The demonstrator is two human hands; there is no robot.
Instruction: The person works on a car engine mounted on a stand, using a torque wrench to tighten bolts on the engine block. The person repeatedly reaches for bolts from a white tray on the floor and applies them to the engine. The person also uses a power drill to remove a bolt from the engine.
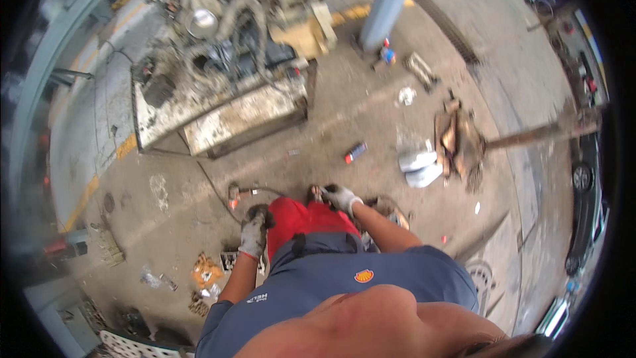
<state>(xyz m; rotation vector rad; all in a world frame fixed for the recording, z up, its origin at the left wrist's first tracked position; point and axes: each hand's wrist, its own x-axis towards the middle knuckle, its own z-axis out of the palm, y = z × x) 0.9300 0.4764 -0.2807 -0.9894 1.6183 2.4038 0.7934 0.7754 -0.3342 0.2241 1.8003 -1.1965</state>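
My left hand (254,231), in a grey work glove with dark, soiled fingers, is beside the left knee of my red trousers (285,217). Its fingers blur into a dark patch, so their pose is unclear. My right hand (342,200), gloved in the same way, is at the right knee with its fingers bent inward. Against those fingertips lies a small dark and metallic shape (315,194) that I cannot make out. Just ahead of my left hand, a tool with an orange-red part (234,196) lies on the floor, next to a dark hose (215,189).
A large dirty engine (238,20) rests on a stained metal stand (245,119) ahead. A spray can (356,152) lies on the floor. To the right are white containers (421,168) and crumpled brown material (457,136). Engine parts (207,270) lie at left; a blue post (391,3) stands ahead.
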